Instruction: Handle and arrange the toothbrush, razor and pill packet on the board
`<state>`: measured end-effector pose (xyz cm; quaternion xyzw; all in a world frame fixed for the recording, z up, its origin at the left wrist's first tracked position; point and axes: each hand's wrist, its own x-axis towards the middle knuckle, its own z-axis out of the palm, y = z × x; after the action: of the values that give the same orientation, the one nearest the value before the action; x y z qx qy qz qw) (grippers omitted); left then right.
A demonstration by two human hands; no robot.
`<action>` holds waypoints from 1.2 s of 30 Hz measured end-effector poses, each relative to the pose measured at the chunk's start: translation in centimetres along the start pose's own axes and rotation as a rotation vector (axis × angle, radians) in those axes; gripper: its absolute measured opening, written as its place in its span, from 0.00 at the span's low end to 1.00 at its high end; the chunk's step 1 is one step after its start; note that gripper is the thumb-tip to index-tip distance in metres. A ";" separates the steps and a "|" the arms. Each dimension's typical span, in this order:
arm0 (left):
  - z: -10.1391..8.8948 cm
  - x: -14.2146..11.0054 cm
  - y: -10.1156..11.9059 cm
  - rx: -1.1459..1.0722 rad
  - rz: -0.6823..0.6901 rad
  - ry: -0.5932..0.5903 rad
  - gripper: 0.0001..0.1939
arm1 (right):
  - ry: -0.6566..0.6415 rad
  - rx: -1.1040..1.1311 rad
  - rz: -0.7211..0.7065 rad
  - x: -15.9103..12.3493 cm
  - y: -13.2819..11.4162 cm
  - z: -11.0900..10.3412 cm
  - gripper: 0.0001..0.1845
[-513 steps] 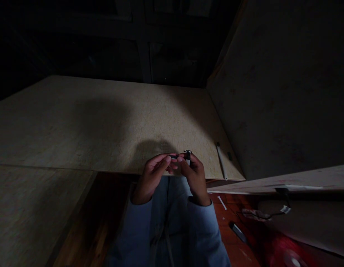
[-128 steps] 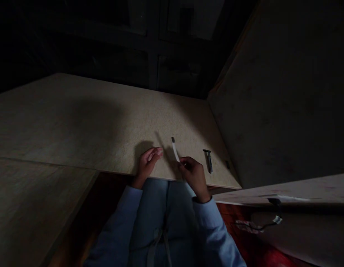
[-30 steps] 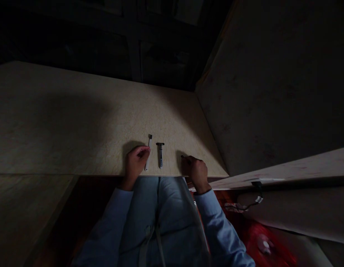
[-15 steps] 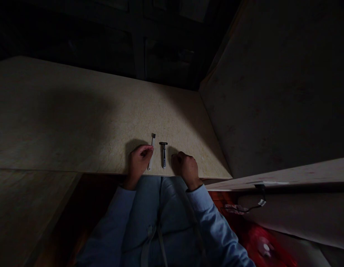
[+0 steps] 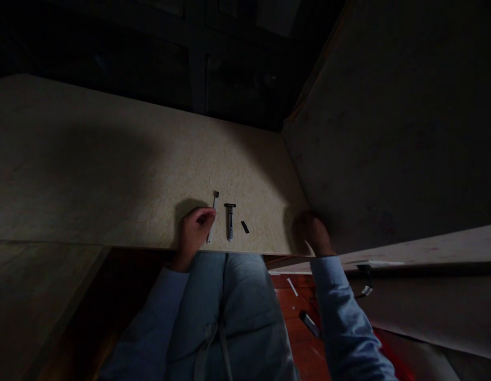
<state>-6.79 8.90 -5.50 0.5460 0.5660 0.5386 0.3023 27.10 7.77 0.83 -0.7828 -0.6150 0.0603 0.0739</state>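
My left hand (image 5: 194, 230) rests at the front of the countertop, its fingers closed in a pinch on the pale handle of a toothbrush (image 5: 215, 200) with a dark head. The brush lies along the surface, head pointing away from me. Just right of it lies a razor (image 5: 230, 225) with a dark, grey-marked handle and a black head at the far end. A small flat black strip (image 5: 244, 227) lies slanted beside the razor. Well to the right, against the wall, is my right hand (image 5: 314, 233); its fingers are dark and blurred.
The beige countertop (image 5: 122, 180) ends at a front edge above my knees. A wall panel (image 5: 388, 159) rises on the right. On the red floor (image 5: 296, 338) lie a white strip (image 5: 292, 287) and a dark tube-like object (image 5: 310, 324). A cable (image 5: 365, 280) hangs at right.
My right hand has moved right, from beside the razor to near the wall. The black strip now shows where that hand was. My left hand stays at the toothbrush.
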 end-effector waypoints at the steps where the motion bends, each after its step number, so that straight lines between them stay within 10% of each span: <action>1: 0.0 0.0 0.0 0.007 0.003 0.002 0.10 | -0.010 -0.011 -0.009 -0.2 -0.2 0.0 0.12; 16: 0.0 0.0 0.0 -0.014 -0.003 -0.005 0.09 | -0.063 0.117 -0.307 -5.2 -11.9 2.1 0.16; 36: 0.0 -0.1 0.0 -0.007 -0.006 -0.010 0.09 | -0.116 0.151 -0.401 -4.0 -10.8 2.4 0.12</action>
<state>-6.77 8.79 -5.57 0.5460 0.5642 0.5371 0.3085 15.40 6.55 0.54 -0.6323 -0.7552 0.1351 0.1075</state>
